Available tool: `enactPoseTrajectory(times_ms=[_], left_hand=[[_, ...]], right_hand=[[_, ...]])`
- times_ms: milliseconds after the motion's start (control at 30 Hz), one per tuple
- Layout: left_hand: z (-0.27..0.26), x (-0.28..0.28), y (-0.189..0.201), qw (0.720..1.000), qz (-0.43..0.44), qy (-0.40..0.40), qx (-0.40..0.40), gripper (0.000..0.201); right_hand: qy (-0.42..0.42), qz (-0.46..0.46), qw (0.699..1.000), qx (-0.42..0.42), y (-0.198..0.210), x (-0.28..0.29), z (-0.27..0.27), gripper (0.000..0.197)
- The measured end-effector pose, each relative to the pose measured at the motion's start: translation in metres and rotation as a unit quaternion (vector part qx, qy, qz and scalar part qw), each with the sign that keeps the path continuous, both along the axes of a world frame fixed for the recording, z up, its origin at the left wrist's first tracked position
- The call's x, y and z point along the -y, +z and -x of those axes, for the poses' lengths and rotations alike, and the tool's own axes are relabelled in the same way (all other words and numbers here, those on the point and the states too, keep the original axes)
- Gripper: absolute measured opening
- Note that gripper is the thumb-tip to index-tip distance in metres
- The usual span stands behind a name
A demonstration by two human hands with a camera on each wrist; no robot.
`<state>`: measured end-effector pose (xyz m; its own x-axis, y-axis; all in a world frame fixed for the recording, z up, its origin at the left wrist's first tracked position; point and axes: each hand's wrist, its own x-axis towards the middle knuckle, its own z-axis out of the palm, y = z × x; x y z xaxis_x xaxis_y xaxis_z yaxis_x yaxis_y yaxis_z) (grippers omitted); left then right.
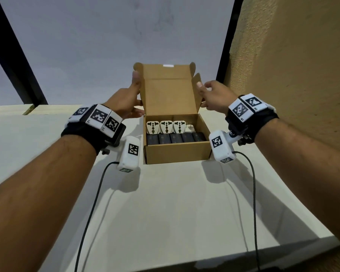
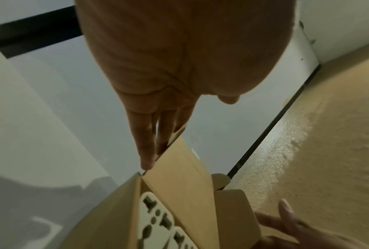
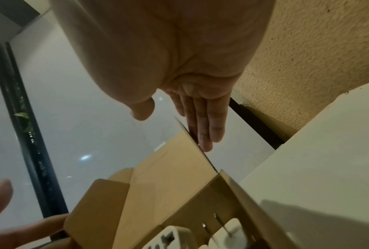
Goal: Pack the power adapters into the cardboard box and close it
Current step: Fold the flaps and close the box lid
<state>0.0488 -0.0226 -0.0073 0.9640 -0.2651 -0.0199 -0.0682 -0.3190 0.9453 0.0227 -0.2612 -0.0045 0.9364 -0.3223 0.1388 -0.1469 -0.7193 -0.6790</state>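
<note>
The cardboard box [image 1: 177, 154] stands open on the table with its lid [image 1: 165, 95] upright. Three white adapters [image 1: 166, 127] line its back row, and several black adapters [image 1: 175, 138] fill the front row. My left hand [image 1: 126, 103] is at the lid's left edge, its straight fingers [image 2: 145, 143] lying along the lid's [image 2: 179, 176] back and its thumb raised beside the left ear flap. My right hand [image 1: 214, 97] is at the right side flap [image 3: 179, 160], its straight fingers [image 3: 206, 126] flat against the outside and its thumb by the top edge. A white adapter [image 2: 153, 219] shows below.
The white table [image 1: 165, 213] extends toward me, with its corner at the right [image 1: 322, 238]. A textured tan wall [image 1: 292, 75] rises close on the right. Black frame bars [image 1: 14, 55] cross the pale panel behind. Two black cables [image 1: 90, 213] trail from the wrist cameras.
</note>
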Motion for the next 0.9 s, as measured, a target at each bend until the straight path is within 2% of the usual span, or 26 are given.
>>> enactPoseTrajectory(times_ms=[100, 167, 300, 400, 500, 633, 733, 833, 900], left_hand=[[0.004, -0.003, -0.002, 0.999, 0.022, 0.032, -0.001, 0.088], [0.008, -0.006, -0.002, 0.998, 0.024, 0.052, -0.003, 0.085], [0.020, -0.007, -0.005, 0.995, 0.073, 0.065, -0.006, 0.054], [0.025, -0.008, -0.010, 0.995, 0.091, 0.041, -0.021, 0.025], [0.030, -0.008, -0.016, 0.997, 0.079, 0.019, -0.017, 0.034], [0.036, -0.009, -0.014, 0.997, 0.075, -0.021, 0.020, 0.053], [0.037, -0.010, -0.014, 0.997, 0.068, -0.027, 0.027, 0.046], [0.036, -0.015, -0.021, 0.998, 0.041, -0.038, 0.040, 0.034], [0.035, -0.021, -0.027, 0.997, 0.032, -0.045, 0.052, 0.028]], right_hand=[[0.022, -0.028, 0.999, -0.006, 0.007, -0.004, 0.019, 0.069], [0.037, -0.033, 0.999, -0.019, 0.010, -0.003, 0.031, 0.066], [0.064, -0.044, 0.997, -0.031, 0.008, -0.001, 0.051, 0.061], [0.050, -0.105, 0.993, -0.003, 0.006, 0.000, 0.056, 0.067], [0.051, -0.157, 0.986, 0.002, 0.005, -0.001, 0.060, 0.074], [0.097, -0.118, 0.988, 0.017, -0.003, -0.001, 0.065, 0.063], [0.116, -0.063, 0.991, 0.031, -0.006, 0.002, 0.067, 0.057], [0.127, -0.022, 0.991, 0.028, -0.010, 0.008, 0.072, 0.034], [0.148, 0.029, 0.989, 0.005, -0.014, 0.013, 0.076, 0.029]])
